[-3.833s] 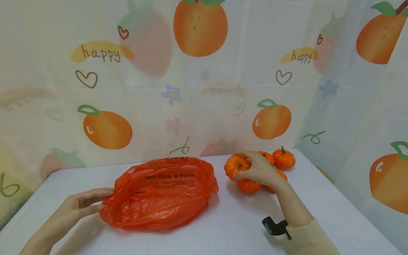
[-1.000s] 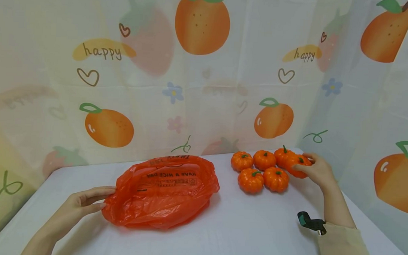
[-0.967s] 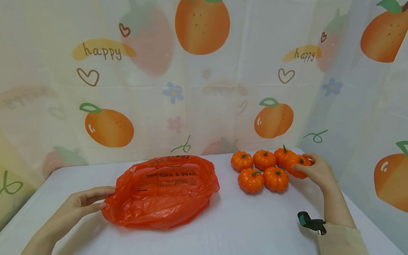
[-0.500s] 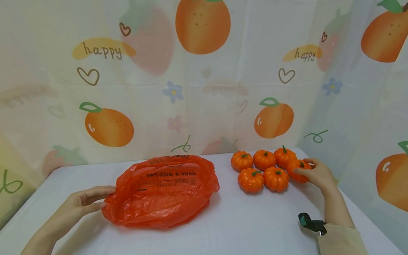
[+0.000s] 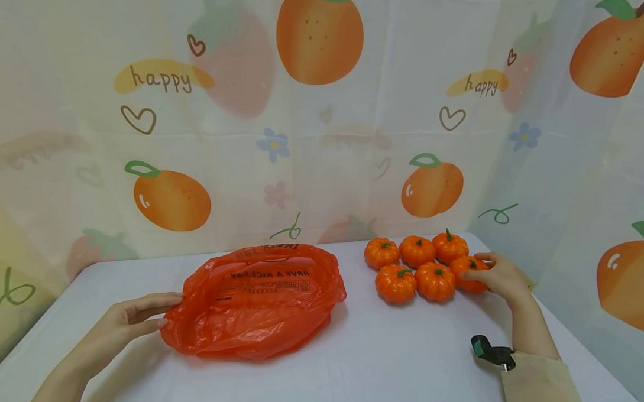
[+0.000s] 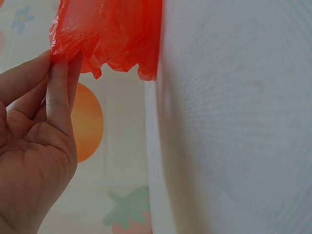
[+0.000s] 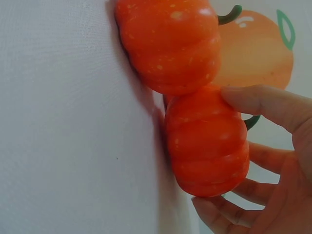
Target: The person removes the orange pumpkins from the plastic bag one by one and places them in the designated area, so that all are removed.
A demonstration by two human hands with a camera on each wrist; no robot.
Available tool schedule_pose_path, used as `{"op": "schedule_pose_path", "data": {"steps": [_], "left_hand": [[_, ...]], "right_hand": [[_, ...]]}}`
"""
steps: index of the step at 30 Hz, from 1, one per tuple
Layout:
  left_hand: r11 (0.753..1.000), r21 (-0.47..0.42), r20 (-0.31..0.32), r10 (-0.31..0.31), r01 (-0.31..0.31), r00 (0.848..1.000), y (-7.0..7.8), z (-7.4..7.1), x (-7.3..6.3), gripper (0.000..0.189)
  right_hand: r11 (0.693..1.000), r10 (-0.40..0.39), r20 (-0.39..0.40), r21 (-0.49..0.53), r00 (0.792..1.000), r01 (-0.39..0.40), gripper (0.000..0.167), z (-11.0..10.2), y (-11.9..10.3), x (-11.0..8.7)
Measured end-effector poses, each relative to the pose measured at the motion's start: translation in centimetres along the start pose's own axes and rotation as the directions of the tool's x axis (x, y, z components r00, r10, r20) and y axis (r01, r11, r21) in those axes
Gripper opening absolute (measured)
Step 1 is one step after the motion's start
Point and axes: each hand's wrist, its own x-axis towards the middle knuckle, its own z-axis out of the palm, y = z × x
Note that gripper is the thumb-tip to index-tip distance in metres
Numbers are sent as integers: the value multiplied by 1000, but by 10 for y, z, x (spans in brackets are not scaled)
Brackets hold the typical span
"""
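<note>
At the left of the head view, my left hand (image 5: 121, 321) pinches the rim of a red plastic bag (image 5: 259, 332) between thumb and fingers. The bag lies with its mouth spread and printed lettering inside; the left wrist view shows the pinched plastic (image 6: 105, 34). On the right, my right hand (image 5: 503, 277) grips a small orange pumpkin (image 5: 465, 271) with a green stem, at the right end of the front row. In the right wrist view the thumb and fingers curl round this pumpkin (image 7: 207, 146), which touches a neighbouring pumpkin (image 7: 168, 46).
Several other small pumpkins (image 5: 396, 284) stand close together in two rows at the back right of the white table (image 5: 370, 356). A fruit-printed curtain (image 5: 344, 166) hangs behind and to the right. A black wrist camera (image 5: 491, 352) sits by the right sleeve (image 5: 544, 383).
My right hand has gone from the back-left pumpkin to the right-end one, then lowered it slightly left against the front row. The left hand and the bag keep their place.
</note>
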Motion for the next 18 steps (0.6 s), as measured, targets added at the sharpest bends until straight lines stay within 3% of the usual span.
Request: {"op": "schedule_pose_path", "data": {"steps": [18], "left_hand": [[1000,18,-15,-15,15,1000,-1,0,-2,37]], "right_hand": [[1000,-4,17,25,1000,4,84,2,0,1]]}}
